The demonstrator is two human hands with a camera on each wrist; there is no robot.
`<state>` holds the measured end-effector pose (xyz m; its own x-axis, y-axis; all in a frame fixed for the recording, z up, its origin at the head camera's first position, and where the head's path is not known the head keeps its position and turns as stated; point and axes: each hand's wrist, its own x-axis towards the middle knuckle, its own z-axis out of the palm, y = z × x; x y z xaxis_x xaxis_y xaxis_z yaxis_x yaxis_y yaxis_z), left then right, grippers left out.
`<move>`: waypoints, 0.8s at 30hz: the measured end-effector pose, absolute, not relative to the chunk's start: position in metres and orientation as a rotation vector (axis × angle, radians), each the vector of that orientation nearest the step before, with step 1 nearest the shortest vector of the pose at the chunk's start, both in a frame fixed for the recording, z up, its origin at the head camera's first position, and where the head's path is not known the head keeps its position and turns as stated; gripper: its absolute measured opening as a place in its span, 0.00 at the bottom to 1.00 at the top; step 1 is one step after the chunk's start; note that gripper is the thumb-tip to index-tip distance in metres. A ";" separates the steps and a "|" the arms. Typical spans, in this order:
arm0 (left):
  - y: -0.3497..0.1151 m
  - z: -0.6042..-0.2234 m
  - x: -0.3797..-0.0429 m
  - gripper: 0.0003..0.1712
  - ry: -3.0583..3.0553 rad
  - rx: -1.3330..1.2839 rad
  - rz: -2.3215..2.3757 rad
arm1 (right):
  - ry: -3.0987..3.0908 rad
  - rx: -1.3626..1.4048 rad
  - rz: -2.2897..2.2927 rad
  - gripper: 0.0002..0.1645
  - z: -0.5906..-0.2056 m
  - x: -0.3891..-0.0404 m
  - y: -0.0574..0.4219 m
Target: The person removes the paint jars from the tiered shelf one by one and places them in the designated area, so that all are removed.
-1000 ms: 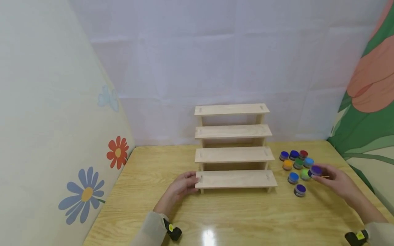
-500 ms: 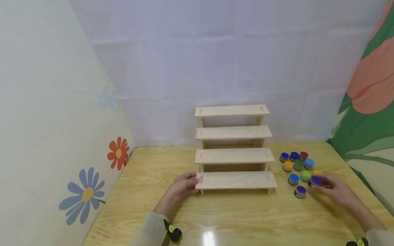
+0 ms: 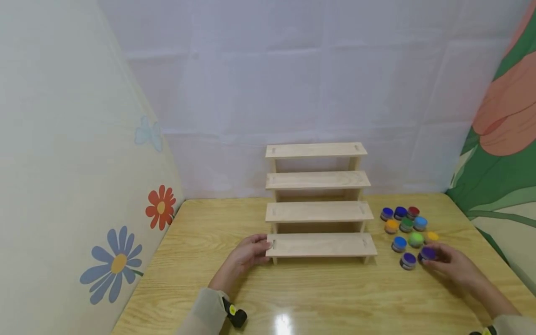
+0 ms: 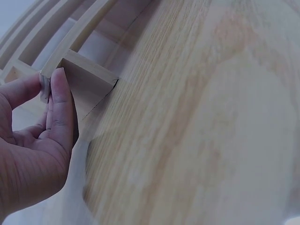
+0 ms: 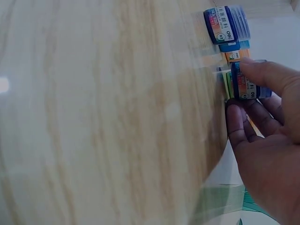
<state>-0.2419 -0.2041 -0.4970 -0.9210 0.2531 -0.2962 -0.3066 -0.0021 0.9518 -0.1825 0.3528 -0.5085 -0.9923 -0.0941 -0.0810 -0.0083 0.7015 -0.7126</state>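
A wooden four-step display stand [image 3: 320, 244] stands in the middle of the table. My left hand [image 3: 247, 253] pinches the left end of its lowest board; in the left wrist view, thumb and fingers [image 4: 60, 105] lie on either side of the board end. At the right, my right hand [image 3: 456, 265] holds a purple-lidded paint jar [image 3: 427, 254] between thumb and fingers. That jar [image 5: 246, 82] appears with its printed label in the right wrist view. Beside it sits another purple-lidded paint jar [image 3: 408, 261]. Whether the held jar touches the table I cannot tell.
Behind the right hand are several more paint jars, among them blue [image 3: 399, 244], light green [image 3: 416, 239], yellow [image 3: 432, 237], orange [image 3: 391, 226] and red [image 3: 413, 212]. A white cloth [image 3: 234, 93] hangs behind the table [image 3: 318, 298]. Painted panels flank both sides.
My right hand has brought the purple-lidded jar toward the table's front and lower, beside the other purple one. The yellow jar has come into view behind it. My left hand stays put.
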 end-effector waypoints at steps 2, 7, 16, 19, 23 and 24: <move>-0.204 -0.497 -0.243 0.31 1.900 -0.060 1.975 | 2.803 -0.087 -1.164 0.33 -0.509 -0.183 0.352; -0.204 -0.496 -0.245 0.30 1.904 -0.077 1.972 | 2.817 -0.102 -1.141 0.31 -0.509 -0.186 0.351; -0.202 -0.497 -0.245 0.29 1.934 -0.109 1.971 | 2.802 -0.106 -1.099 0.34 -0.510 -0.186 0.352; -0.202 -0.495 -0.245 0.28 1.979 -0.115 1.943 | 2.824 -0.151 -1.068 0.34 -0.503 -0.187 0.353; -0.206 -0.488 -0.244 0.28 2.027 -0.066 1.864 | 2.899 -0.255 -1.046 0.31 -0.485 -0.192 0.353; -0.208 -0.485 -0.244 0.28 2.040 -0.049 1.837 | 2.928 -0.276 -1.045 0.29 -0.480 -0.194 0.352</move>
